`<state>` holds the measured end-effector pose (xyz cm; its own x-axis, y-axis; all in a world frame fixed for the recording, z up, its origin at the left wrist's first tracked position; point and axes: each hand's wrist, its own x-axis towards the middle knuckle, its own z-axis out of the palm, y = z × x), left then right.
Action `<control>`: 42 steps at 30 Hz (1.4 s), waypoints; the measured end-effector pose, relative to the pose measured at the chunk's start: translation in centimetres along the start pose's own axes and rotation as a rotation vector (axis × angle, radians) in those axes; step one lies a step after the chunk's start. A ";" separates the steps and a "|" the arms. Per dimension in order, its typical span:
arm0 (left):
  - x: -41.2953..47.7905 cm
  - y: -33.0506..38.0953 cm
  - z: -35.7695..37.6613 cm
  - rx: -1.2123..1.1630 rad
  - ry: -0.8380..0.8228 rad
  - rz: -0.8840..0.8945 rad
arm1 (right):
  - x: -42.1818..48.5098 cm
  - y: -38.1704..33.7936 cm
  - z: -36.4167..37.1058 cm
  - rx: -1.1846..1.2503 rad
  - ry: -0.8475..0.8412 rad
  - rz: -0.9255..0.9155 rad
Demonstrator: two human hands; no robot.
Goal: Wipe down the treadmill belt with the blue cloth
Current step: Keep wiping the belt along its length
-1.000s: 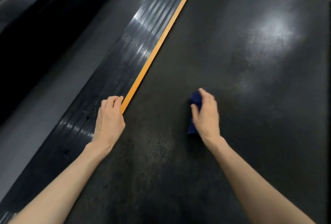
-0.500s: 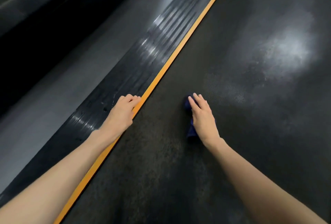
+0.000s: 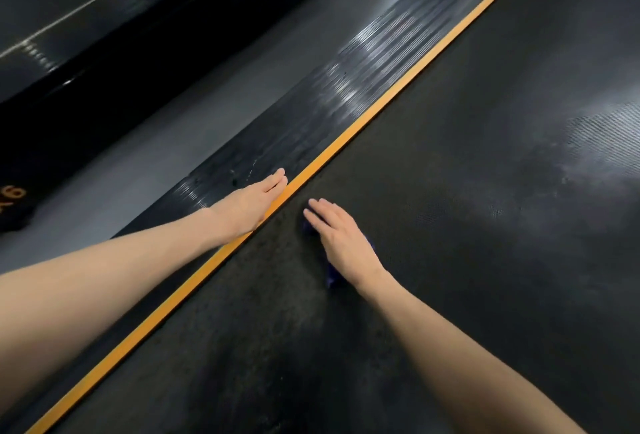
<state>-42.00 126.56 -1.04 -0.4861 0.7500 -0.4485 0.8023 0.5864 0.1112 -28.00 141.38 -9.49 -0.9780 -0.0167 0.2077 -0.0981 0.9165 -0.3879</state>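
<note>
blue cloth (image 3: 331,275): mostly hidden under right hand (image 3: 343,241), slivers showing only by fingertips and wrist | treadmill belt (image 3: 485,225): cut off by frame right of the grip and behind it | orange lettering (image 3: 12,198): far left of grip, clipped, unreadable

A gym floor, by the look of it: a wide black treadmill belt (image 3: 485,191) edged by an orange stripe (image 3: 381,111) and ribbed side rail (image 3: 329,111), grey flooring (image 3: 173,121) beside it.

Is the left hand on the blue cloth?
No, the left hand rests on the side rail; the right hand presses the blue cloth.
</note>
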 end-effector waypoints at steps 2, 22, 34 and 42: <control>0.2 -0.1 -0.1 -0.012 0.002 -0.025 | 1.2 0.3 0.1 -0.017 0.073 0.108; 1.6 -1.1 1.1 -0.062 0.013 -0.046 | 6.0 8.2 -4.1 0.104 0.206 0.437; 1.4 -0.1 1.0 -0.070 0.048 -0.119 | 1.1 -3.2 0.7 0.227 -0.011 -0.097; 1.1 0.4 1.0 -0.101 0.056 -0.132 | 4.2 0.4 0.8 0.235 0.264 0.545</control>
<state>-41.92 127.32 -2.39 -0.6061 0.6783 -0.4154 0.6922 0.7070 0.1446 -32.27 141.38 -9.47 -0.8236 0.5526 0.1276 0.3330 0.6534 -0.6799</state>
